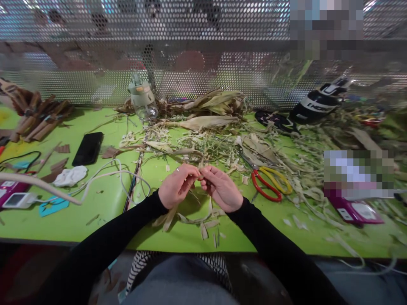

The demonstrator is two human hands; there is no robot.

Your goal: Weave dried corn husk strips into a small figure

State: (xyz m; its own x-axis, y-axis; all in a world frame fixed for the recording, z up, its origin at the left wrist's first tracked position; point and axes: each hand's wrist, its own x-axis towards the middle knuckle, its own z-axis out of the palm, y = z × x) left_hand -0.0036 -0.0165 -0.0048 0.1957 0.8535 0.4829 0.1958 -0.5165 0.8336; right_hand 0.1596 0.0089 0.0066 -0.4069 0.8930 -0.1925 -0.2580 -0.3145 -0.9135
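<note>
Above the green table (108, 220), my left hand (179, 184) and my right hand (222, 188) meet fingertip to fingertip. Both are closed in a pinch on a small piece of dry corn husk (201, 164), mostly covered by the fingers. Below the hands lie curled husk strips (203, 219) and short cut bits. Scissors (267, 182) with one red and one yellow handle rest to the right of my right hand, blades pointing away. Whole dried husks (203, 123) are heaped farther back, behind a litter of shredded pieces.
A clear bottle (144, 101) stands at the back; a black bottle (318, 101) leans at right. Left are a phone (88, 148), crumpled tissue (70, 176), white cables and brown rolled bundles (41, 116). A magenta device (356, 209) lies right. A perforated metal screen (190, 76) closes the back.
</note>
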